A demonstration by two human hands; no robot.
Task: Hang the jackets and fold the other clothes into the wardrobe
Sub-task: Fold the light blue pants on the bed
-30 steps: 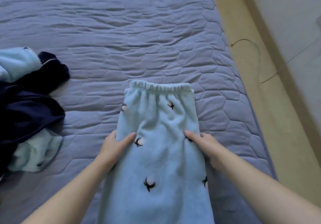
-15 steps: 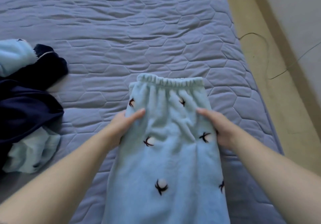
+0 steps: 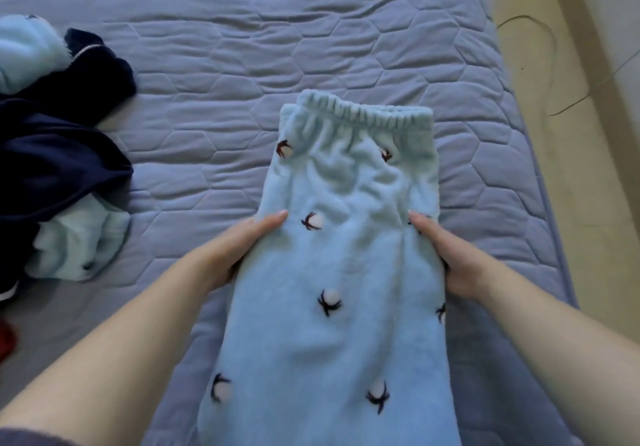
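Pinching each side edge, my left grip (image 3: 239,251) and right grip (image 3: 450,260) hold the fleece trousers (image 3: 346,272), which lie lengthwise near the right edge of the bed (image 3: 311,47). Soft, light and floppy, I judge; taking both edges below the waistband (image 3: 363,113) should fold them evenly.

The trousers (image 3: 346,272) run off the bottom edge, leg ends unseen. The fingers of the left hand (image 3: 239,248) and the right hand (image 3: 450,258) are hidden under the cloth's sides. The left edge cuts the clothes pile (image 3: 52,154) and a red thing (image 3: 6,340), which cannot be identified. The cable (image 3: 540,40) exits right.
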